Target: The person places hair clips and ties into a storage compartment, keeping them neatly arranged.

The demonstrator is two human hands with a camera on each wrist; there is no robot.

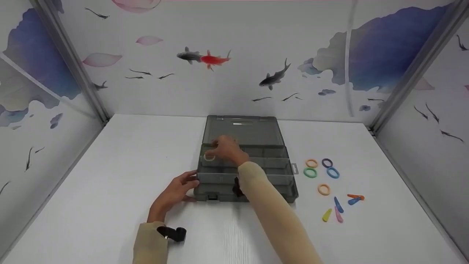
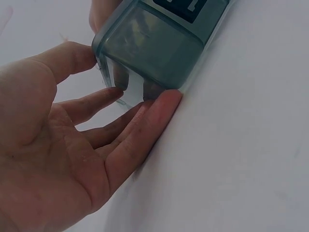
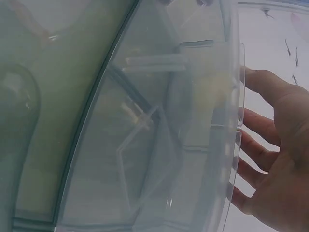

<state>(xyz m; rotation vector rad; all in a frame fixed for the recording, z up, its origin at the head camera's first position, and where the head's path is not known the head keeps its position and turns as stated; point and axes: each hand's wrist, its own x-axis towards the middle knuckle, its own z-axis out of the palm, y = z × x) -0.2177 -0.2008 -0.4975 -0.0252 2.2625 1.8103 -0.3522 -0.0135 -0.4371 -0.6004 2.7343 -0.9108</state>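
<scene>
A grey translucent organizer box (image 1: pixel 243 178) with its lid (image 1: pixel 243 132) folded back lies on the table. My right hand (image 1: pixel 228 148) reaches over its far left compartment and pinches a pale yellow hair tie (image 1: pixel 209 157) between thumb and finger. In the right wrist view, clear dividers (image 3: pixel 145 164) stand before that hand (image 3: pixel 285 145) and hide its fingertips, with a yellowish blur near them. My left hand (image 1: pixel 177 190) rests against the box's near left corner. Its fairly straight fingers touch the side wall in the left wrist view (image 2: pixel 145 130).
Right of the box lie several hair ties in orange (image 1: pixel 324 189), green (image 1: pixel 310 172), blue (image 1: pixel 333 172) and purple (image 1: pixel 327 163). Nearer are several hair clips, including a yellow clip (image 1: pixel 327 215) and a pink clip (image 1: pixel 339 215). Patterned walls (image 1: pixel 227 91) enclose the white table (image 1: pixel 146 146).
</scene>
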